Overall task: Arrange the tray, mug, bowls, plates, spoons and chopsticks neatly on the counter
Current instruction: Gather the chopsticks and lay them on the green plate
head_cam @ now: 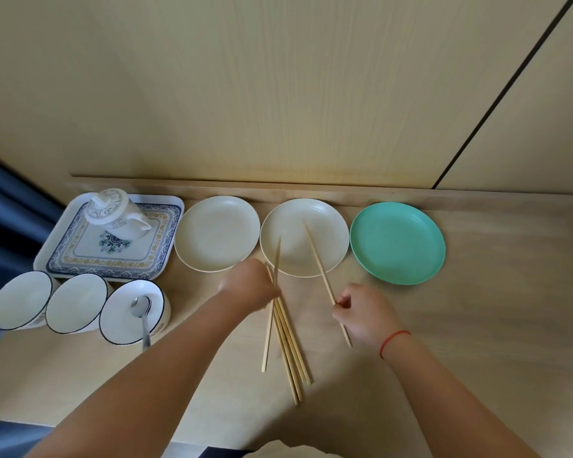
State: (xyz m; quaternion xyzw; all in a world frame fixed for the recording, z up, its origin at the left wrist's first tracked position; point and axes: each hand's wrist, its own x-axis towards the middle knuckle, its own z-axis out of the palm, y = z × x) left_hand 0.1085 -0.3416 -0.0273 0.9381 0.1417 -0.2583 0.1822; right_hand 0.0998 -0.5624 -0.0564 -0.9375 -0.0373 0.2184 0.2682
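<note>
Several chopsticks sit bunched in my left hand, fingers clamped on them, low ends fanned over the worktop. One single chopstick is pinched in my right hand, tip over the middle cream plate. Bowls, one with a spoon, line the left below the tray carrying the mug.

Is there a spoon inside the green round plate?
No, the green round plate is bare; the metal spoon sits in a white bowl.
</note>
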